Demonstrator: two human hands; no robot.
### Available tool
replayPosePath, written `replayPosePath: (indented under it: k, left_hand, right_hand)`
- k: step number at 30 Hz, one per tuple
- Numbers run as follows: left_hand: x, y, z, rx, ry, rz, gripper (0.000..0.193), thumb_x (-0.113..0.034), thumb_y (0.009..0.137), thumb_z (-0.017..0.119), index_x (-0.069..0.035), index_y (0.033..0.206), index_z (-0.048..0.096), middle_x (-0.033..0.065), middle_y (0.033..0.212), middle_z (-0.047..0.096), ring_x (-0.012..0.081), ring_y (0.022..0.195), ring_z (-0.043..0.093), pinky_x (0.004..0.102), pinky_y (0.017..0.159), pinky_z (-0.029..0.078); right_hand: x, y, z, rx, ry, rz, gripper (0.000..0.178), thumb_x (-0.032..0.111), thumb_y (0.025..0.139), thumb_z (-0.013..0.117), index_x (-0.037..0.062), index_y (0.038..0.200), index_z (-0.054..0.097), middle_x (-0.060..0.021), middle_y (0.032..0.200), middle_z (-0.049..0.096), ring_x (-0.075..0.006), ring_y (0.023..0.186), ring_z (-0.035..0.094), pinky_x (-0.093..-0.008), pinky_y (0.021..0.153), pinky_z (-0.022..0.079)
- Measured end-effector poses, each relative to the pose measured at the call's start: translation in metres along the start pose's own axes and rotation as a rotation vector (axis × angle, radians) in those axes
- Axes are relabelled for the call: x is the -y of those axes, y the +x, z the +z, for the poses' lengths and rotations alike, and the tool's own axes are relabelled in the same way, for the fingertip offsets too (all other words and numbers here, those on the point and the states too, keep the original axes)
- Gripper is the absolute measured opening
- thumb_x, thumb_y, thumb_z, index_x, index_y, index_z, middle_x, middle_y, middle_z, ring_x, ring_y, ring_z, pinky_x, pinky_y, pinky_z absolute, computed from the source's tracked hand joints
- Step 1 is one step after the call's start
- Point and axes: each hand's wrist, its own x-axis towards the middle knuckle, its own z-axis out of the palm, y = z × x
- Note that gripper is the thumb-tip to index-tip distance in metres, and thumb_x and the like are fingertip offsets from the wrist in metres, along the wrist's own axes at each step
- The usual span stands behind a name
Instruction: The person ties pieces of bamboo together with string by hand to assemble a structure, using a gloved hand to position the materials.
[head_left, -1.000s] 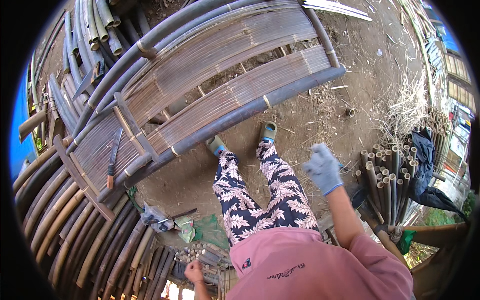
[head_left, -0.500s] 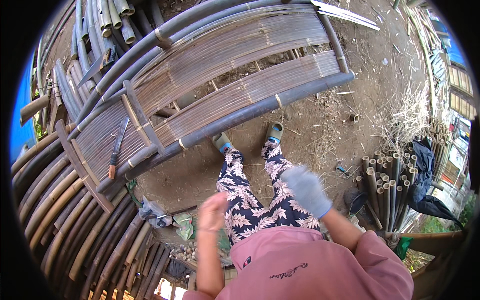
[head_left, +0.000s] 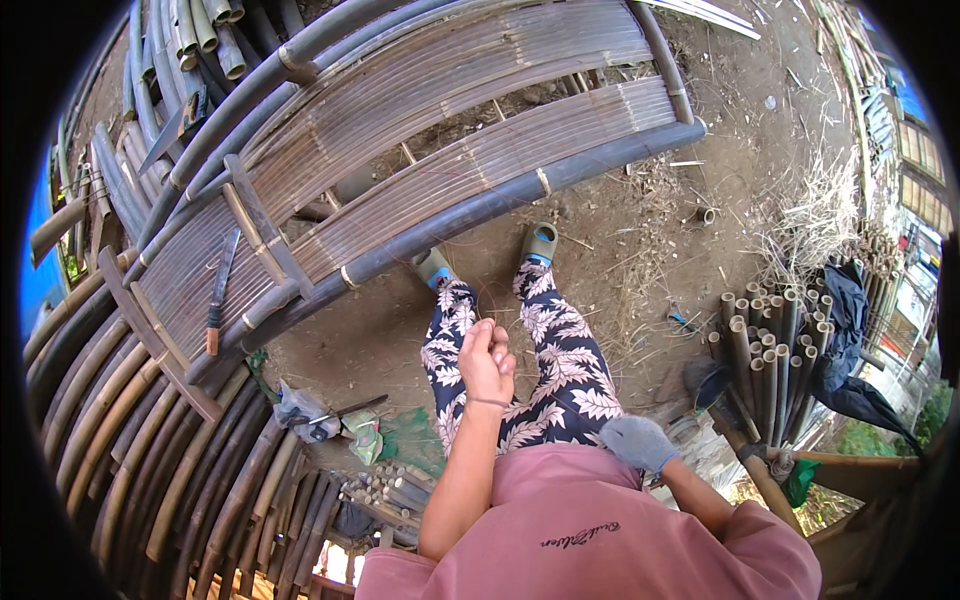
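Observation:
My bare left hand (head_left: 487, 362) is closed, fingers curled in, above my patterned trousers. A faint thin strand seems to rise near its fingertips, but what the fingers hold is too small to make out. My right hand (head_left: 637, 443), in a grey glove, lies low against my right hip; its fingers are hidden or blend together. In front of me stands a long bamboo bench (head_left: 470, 205) with a slatted seat and dark pole frame. On its left end lies a large knife (head_left: 222, 290) with a wooden handle, touched by neither hand.
Curved bamboo poles (head_left: 150, 440) are stacked at the left. Upright cut bamboo tubes (head_left: 770, 360) stand at the right, beside black sheeting (head_left: 843, 340). Pale shavings (head_left: 815, 225) lie on the dirt floor. A saw (head_left: 172, 135) rests behind the bench, and a plastic bag (head_left: 300, 412) lies near the left stack.
My left hand has moved right and up, in front of my legs. My gloved right hand has dropped back toward my hip. The view has shifted slightly.

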Motion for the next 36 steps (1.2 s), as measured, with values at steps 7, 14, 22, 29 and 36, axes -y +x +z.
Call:
replayPosePath:
  k: [7,14,22,29,36]
  left_hand:
    - [0.020,-0.070,0.001,0.068,0.596,0.307,0.013,-0.016,0.100,0.054,-0.004,0.102,0.056,0.0042,0.078,0.064,0.0006,0.052,0.038,0.0182,0.043,0.028]
    - [0.054,-0.118,-0.071,0.073,0.808,0.213,0.014,-0.013,0.099,0.057,0.000,0.102,0.058,0.0043,0.079,0.069,0.0005,0.055,0.044,0.0174,0.049,0.033]
    - [0.032,-0.096,-0.094,0.271,1.075,0.278,0.034,-0.019,0.101,0.053,0.009,0.121,0.057,0.0131,0.113,0.068,0.0147,0.097,0.065,0.0268,0.088,0.049]
    - [-0.001,-0.046,0.015,0.191,0.360,0.047,0.035,-0.022,0.103,0.049,0.005,0.123,0.057,0.0110,0.103,0.066,0.0166,0.088,0.067,0.0337,0.082,0.057]
    - [-0.026,-0.028,0.039,0.046,0.307,0.189,0.027,-0.021,0.100,0.057,0.002,0.112,0.063,-0.0025,0.078,0.054,0.0022,0.057,0.042,0.0177,0.046,0.035]
  right_hand:
    - [0.085,0.057,-0.064,-0.400,1.126,-0.204,0.041,0.027,0.094,0.056,-0.0019,0.123,0.059,-0.0148,0.117,0.064,-0.0246,0.106,0.061,-0.0349,0.094,0.048]
    - [0.105,0.099,-0.069,-0.336,1.540,-0.112,0.025,0.021,0.098,0.052,-0.0007,0.096,0.063,-0.0095,0.079,0.064,-0.0183,0.075,0.063,-0.0313,0.071,0.051]
    - [0.087,0.092,-0.053,-0.693,0.691,-0.184,0.024,0.020,0.095,0.049,0.0028,0.097,0.065,-0.0114,0.083,0.063,-0.0271,0.074,0.061,-0.0381,0.068,0.049]
    - [0.101,0.060,-0.024,-0.469,0.193,-0.196,0.015,0.013,0.088,0.053,0.0049,0.096,0.062,-0.0131,0.090,0.063,-0.0345,0.076,0.062,-0.0449,0.065,0.049]
    - [0.087,0.054,0.020,-0.234,-0.039,-0.384,0.018,0.013,0.088,0.054,0.0056,0.102,0.064,-0.0132,0.099,0.065,-0.0302,0.087,0.066,-0.0416,0.069,0.053]
